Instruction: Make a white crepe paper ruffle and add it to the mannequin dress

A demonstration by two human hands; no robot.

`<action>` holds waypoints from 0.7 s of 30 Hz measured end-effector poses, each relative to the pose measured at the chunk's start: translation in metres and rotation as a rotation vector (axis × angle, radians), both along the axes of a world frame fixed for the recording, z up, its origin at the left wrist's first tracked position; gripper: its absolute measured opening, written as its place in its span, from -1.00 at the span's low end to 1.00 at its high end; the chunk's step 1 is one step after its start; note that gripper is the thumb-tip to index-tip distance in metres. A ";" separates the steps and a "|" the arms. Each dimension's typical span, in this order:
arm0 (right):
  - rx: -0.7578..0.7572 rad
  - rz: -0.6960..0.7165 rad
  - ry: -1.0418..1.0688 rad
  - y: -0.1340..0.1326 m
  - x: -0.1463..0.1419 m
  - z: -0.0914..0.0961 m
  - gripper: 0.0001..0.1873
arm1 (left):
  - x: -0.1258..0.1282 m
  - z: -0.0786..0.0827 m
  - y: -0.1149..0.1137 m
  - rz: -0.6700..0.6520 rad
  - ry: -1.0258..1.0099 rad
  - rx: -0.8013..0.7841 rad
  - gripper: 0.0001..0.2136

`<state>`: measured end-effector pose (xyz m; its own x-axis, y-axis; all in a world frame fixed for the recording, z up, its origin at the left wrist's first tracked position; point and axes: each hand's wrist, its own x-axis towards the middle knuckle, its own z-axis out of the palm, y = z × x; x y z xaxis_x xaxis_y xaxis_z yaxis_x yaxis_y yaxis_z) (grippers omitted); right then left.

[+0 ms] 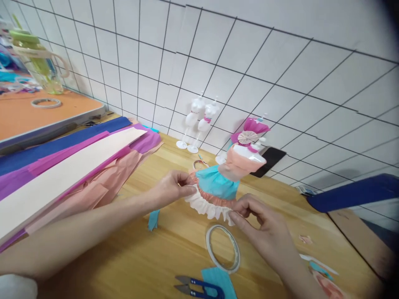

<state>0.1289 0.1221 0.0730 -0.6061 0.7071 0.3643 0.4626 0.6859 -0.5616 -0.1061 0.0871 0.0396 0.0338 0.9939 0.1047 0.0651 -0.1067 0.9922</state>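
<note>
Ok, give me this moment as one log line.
left hand: pinching white ruffle | right hand: pinching its other end | white ruffle: along dress hem | nearby: tape roll, scissors

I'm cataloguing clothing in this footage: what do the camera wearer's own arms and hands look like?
The left hand and right hand are bare, with no gloves, rings or bracelets visible. Both forearms are uncovered; what looks like a white sleeve shows at lower left.

ruffle [208,208]: white | skirt [217,182]: turquoise | bodice [236,165]: peach | wall [149,54]: white, black grid
</note>
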 end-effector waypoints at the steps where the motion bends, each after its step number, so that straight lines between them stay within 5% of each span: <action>1: 0.015 -0.011 0.005 0.002 0.000 0.001 -0.84 | 0.003 0.000 0.001 0.022 -0.011 0.005 -0.85; 9: -0.028 -0.062 0.071 0.014 0.001 -0.005 -0.85 | 0.009 0.008 0.013 0.121 -0.059 0.026 -0.87; 21: -0.137 -0.056 0.082 0.017 0.005 -0.003 -0.85 | 0.015 0.012 0.001 0.154 -0.049 -0.047 -0.85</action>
<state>0.1341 0.1392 0.0701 -0.5364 0.7855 0.3087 0.4468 0.5746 -0.6857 -0.0906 0.0886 0.0521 -0.1237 0.9908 0.0553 0.0285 -0.0522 0.9982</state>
